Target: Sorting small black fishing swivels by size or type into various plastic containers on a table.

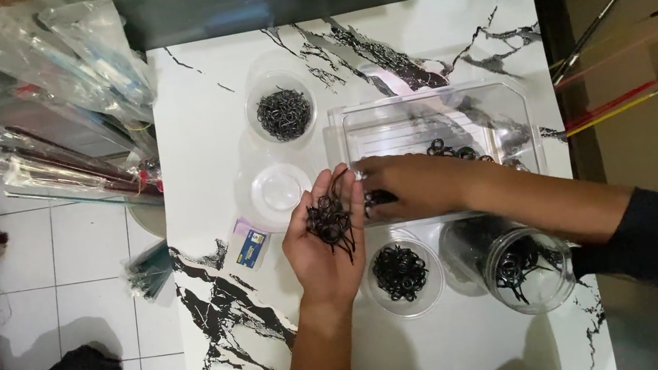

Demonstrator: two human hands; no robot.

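My left hand (324, 252) is held palm up over the white marble-patterned table (197, 127), cupping a tangled pile of small black hooks (329, 217). My right hand (406, 185) reaches in from the right, its fingertips pinched on a few black hooks right beside the left palm, over the front edge of a clear rectangular plastic tray (390, 122). More hooks (454, 150) lie inside that tray behind the right hand.
A clear round cup of hooks (282, 113) stands at the back, an empty round lid (275, 189) in front of it. Another cup of hooks (400, 275) and a tipped clear jar (523, 269) sit near me. Bagged rods (60, 95) lean left; a small card (251, 246) lies nearby.
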